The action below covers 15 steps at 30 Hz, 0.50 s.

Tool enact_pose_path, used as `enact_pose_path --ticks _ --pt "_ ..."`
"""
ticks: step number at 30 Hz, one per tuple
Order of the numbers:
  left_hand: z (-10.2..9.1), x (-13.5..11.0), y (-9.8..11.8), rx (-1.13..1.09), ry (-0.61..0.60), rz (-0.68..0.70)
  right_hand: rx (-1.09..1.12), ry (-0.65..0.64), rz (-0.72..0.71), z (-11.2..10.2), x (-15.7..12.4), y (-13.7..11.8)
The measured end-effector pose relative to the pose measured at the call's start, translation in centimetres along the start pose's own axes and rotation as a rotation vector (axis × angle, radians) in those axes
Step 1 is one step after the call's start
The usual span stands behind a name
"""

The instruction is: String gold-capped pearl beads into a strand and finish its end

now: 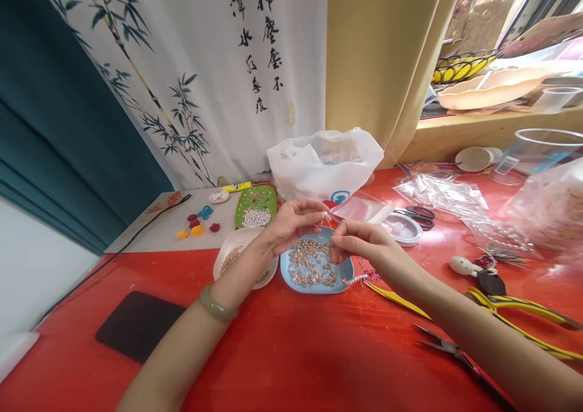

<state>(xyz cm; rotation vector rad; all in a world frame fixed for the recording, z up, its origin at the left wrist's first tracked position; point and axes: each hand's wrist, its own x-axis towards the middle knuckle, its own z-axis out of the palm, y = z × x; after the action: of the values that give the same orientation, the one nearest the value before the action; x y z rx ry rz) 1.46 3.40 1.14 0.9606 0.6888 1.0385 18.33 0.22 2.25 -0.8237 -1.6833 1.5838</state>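
My left hand (296,224) is closed in a pinch on a small white piece, perhaps a bead, at its fingertips. My right hand (357,242) is also pinched, just to the right and slightly lower. A fine thread appears to run between the two hands; its ends are too small to make out. Below them sits a blue tray (295,286) holding gold-coloured beads or findings (310,263). A short strand of pale pink beads (355,280) lies at that tray's right edge. Beside it, partly behind my left forearm, is a white dish (219,260) with small gold beads.
Behind stand a green tray (268,195) of white beads and a white plastic bag (325,157). To the right lie black scissors (421,216), yellow-handled pliers (523,306), needle-nose pliers (449,346), yellow tweezers (398,300) and clear packets (441,192). A black phone-like slab (139,326) lies left.
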Motion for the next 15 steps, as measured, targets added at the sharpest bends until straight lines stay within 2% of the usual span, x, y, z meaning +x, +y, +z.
enact_pose_path --ticks 15 --pt "-0.18 0.06 -0.33 -0.041 -0.053 0.012 -0.025 0.022 -0.008 -0.12 0.13 0.06"
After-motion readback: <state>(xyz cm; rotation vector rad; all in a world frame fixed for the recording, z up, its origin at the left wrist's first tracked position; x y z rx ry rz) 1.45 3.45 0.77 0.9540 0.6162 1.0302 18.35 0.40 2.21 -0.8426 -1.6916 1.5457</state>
